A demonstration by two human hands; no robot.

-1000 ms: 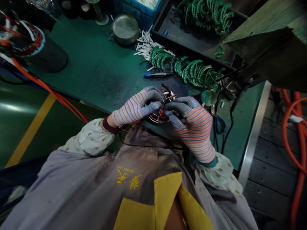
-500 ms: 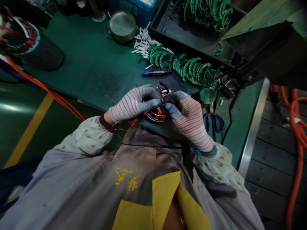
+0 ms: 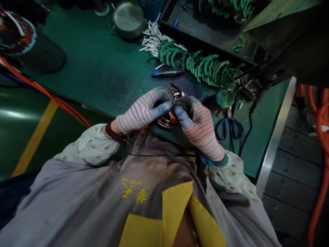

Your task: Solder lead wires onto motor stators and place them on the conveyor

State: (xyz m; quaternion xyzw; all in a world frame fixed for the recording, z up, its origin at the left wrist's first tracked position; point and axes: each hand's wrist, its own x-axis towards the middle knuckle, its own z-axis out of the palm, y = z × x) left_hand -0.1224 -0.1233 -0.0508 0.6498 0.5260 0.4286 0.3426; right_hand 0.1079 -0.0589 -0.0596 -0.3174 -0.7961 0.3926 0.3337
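Gloved in striped knit, my left hand [image 3: 147,109] and my right hand [image 3: 199,125] meet over a round motor stator [image 3: 166,122] at the table's near edge. Its metal rim and copper-coloured windings show below my fingers, and dark and white sleeved wire ends [image 3: 178,90] stick out above them. Both hands are closed, thumbs pressed against the forefingers. What the fingertips pinch is too small and too covered to make out. My hands mostly hide the stator.
Beyond my hands lie a blue-capped marker [image 3: 166,73], green curved strips [image 3: 203,67] and white sleeves [image 3: 152,39]. Scissors [image 3: 229,127] lie right. A round metal tin [image 3: 128,20], a black tray [image 3: 205,44] and a large wound stator [image 3: 38,48] stand on the green table [image 3: 84,68].
The camera view has shifted slightly. My right hand has turned a little and its fingertips sit closer to the left ones. Both hands stay closed over the stator.
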